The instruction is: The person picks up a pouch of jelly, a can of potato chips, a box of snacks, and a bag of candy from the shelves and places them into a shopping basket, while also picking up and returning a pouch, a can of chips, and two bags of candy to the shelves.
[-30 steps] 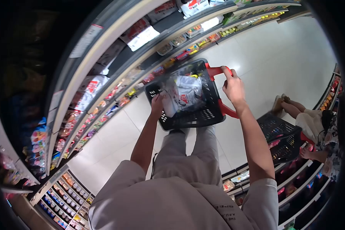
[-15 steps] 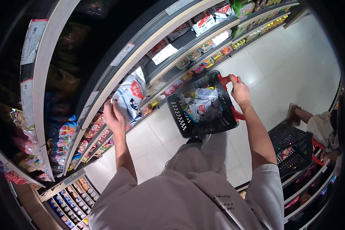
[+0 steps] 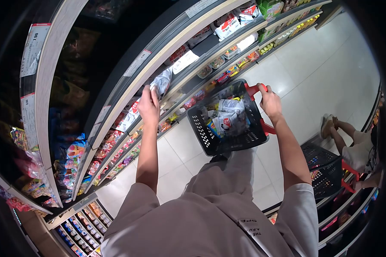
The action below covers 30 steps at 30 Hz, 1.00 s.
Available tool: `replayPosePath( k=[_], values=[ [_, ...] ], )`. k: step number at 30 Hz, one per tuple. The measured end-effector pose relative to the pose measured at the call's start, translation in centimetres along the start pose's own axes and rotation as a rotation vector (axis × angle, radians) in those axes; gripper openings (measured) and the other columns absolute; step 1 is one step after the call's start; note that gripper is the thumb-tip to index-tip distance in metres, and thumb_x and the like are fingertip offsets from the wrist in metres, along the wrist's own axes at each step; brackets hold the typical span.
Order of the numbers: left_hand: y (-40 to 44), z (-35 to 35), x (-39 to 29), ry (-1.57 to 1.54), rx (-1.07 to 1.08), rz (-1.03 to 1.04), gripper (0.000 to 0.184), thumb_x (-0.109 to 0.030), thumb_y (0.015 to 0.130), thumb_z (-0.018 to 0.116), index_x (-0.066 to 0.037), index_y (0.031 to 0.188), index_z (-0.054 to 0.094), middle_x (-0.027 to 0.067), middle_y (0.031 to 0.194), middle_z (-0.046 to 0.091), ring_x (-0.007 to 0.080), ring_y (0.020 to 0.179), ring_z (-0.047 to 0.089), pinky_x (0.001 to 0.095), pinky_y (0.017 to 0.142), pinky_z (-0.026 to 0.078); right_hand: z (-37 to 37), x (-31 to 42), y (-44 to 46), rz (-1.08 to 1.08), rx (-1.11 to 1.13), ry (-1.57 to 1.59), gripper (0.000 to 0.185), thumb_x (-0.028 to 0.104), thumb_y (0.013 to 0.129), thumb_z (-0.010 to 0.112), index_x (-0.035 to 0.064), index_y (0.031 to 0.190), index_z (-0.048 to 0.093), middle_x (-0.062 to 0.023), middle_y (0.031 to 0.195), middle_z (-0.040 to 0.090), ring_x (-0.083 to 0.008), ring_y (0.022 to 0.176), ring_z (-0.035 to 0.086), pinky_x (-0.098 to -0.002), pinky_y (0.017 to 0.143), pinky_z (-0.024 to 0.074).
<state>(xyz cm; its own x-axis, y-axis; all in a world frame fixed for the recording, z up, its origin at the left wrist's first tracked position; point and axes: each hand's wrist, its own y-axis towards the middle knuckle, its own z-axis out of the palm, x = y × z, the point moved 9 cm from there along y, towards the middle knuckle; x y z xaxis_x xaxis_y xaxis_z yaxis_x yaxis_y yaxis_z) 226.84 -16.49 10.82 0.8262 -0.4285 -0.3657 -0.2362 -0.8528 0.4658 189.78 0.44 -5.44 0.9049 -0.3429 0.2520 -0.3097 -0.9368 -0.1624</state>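
Taking the black basket (image 3: pixel 218 148) as reference: grips its red handle (image 3: pixel 253 89) in the right hand (image 3: pixel 270 104), fingers closed around the upper part, well above the floor (image 3: pixel 176 147). Inside the basket: white packs (image 3: pixel 228 122) in a loose heap, at least two of them, plus coloured packaging partly hidden beneath. Outside the basket, up and to its left: one white pack (image 3: pixel 162 81), on or just at the shelf (image 3: pixel 221 45) and not among the basket's contents. Further up from the basket, along the same shelf: more red-marked bags (image 3: pixel 227 26). On loading, judged as partly done: basket holding goods, with room apparently left near its rim. At the outlying white pack: touches its near end with the left hand (image 3: pixel 149 107), fingers bent; cannot tell whether gripping firmly or merely resting against it. On pose: extends the left arm forward, well left of the basket, nearly straight, with the hand upright at the wrist. Bends the right arm slightly at the elbow, reaching forward along the basket's right side. Right of the basket, apart from it: a second basket (image 3: pixel 326 173), with another person's hand (image 3: pixel 359 185) near its handle.
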Motion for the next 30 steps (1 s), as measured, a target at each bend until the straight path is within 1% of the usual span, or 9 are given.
replayPosePath(
  k=[5,7,8,11,17,19,25,28,30],
  values=[
    [0.0,1.0,3.4,0.053,0.179,-0.082,0.049,-0.03,0.079,0.074,-0.001,0.112,0.054,0.0207,0.091,0.065,0.0381,0.077,0.063,0.0456,0.068,0.05,-0.4,0.1,0.0,0.005,0.018,0.02,0.062,0.0,0.068,0.066,0.0174,0.124,0.047,-0.0168,0.104,0.057,-0.036,0.082,0.065,-0.0425,0.072,0.0551],
    [-0.6,1.8,2.2,0.079,0.242,0.175,0.062,-0.034,0.073,0.078,-0.001,0.118,0.05,0.0192,0.098,0.063,0.0376,0.087,0.061,0.0443,0.076,0.049,-0.4,0.0,0.0,0.003,0.006,0.02,0.062,-0.001,0.068,0.064,0.0172,0.124,0.047,-0.017,0.103,0.057,-0.0364,0.081,0.065,-0.0427,0.072,0.055],
    [-0.8,2.5,3.0,0.139,0.306,0.172,0.067,-0.03,0.071,0.079,-0.002,0.121,0.046,0.0176,0.102,0.061,0.0372,0.093,0.06,0.0435,0.081,0.048,-0.3,-0.1,0.0,0.006,0.005,0.021,0.062,-0.001,0.068,0.064,0.0172,0.124,0.047,-0.017,0.103,0.057,-0.0364,0.081,0.065,-0.0427,0.072,0.055],
    [-0.5,2.8,3.7,0.236,0.343,0.212,0.059,-0.024,0.072,0.077,-0.002,0.119,0.048,0.0178,0.099,0.061,0.037,0.091,0.06,0.0439,0.08,0.048,-0.4,-0.1,0.1,0.002,0.003,0.037,0.062,-0.001,0.068,0.063,0.017,0.124,0.047,-0.0175,0.103,0.057,-0.0365,0.081,0.065,-0.043,0.071,0.0549],
    [0.6,3.6,1.6,0.501,0.577,0.053,0.046,-0.005,0.066,0.069,-0.006,0.11,0.055,0.0161,0.096,0.063,0.0345,0.091,0.063,0.0451,0.08,0.049,-0.2,-0.1,0.3,-0.013,-0.013,0.025,0.062,-0.002,0.068,0.063,0.0166,0.124,0.047,-0.0181,0.103,0.058,-0.0365,0.08,0.065,-0.0432,0.071,0.0548],
    [1.1,4.1,0.7,0.57,0.52,0.176,0.036,-0.006,0.068,0.068,-0.007,0.103,0.059,0.0158,0.094,0.063,0.0341,0.091,0.063,0.0453,0.079,0.05,-0.2,-0.1,0.2,-0.019,-0.014,0.025,0.061,-0.001,0.068,0.063,0.0165,0.124,0.047,-0.0178,0.102,0.058,-0.0366,0.08,0.065,-0.0432,0.07,0.0546],
    [4.3,8.6,5.3,0.537,0.511,-0.029,0.036,-0.02,0.077,0.061,-0.008,0.111,0.062,0.0187,0.103,0.066,0.0351,0.095,0.063,0.0454,0.082,0.049,-0.6,0.1,0.3,-0.026,0.007,0.016,0.059,0.0,0.069,0.062,0.0164,0.124,0.047,-0.0177,0.101,0.058,-0.0365,0.079,0.065,-0.0434,0.07,0.0546],
    [6.5,11.1,7.0,0.388,0.718,-0.168,0.037,-0.035,0.086,0.058,-0.007,0.111,0.062,0.0192,0.11,0.062,0.0376,0.104,0.058,0.0453,0.089,0.045,-0.4,-0.1,0.3,-0.024,0.004,0.021,0.059,0.0,0.069,0.062,0.0164,0.124,0.048,-0.0179,0.101,0.058,-0.0365,0.079,0.065,-0.0435,0.07,0.0546],
    [8.1,10.5,7.3,0.377,0.675,-0.125,0.039,-0.037,0.087,0.055,-0.007,0.112,0.062,0.0198,0.111,0.061,0.0383,0.104,0.057,0.0459,0.09,0.045,-0.4,-0.2,0.4,-0.025,-0.003,0.026,0.059,0.0,0.069,0.061,0.0166,0.124,0.048,-0.018,0.101,0.058,-0.0366,0.079,0.065,-0.0435,0.07,0.0546]
  ],
)
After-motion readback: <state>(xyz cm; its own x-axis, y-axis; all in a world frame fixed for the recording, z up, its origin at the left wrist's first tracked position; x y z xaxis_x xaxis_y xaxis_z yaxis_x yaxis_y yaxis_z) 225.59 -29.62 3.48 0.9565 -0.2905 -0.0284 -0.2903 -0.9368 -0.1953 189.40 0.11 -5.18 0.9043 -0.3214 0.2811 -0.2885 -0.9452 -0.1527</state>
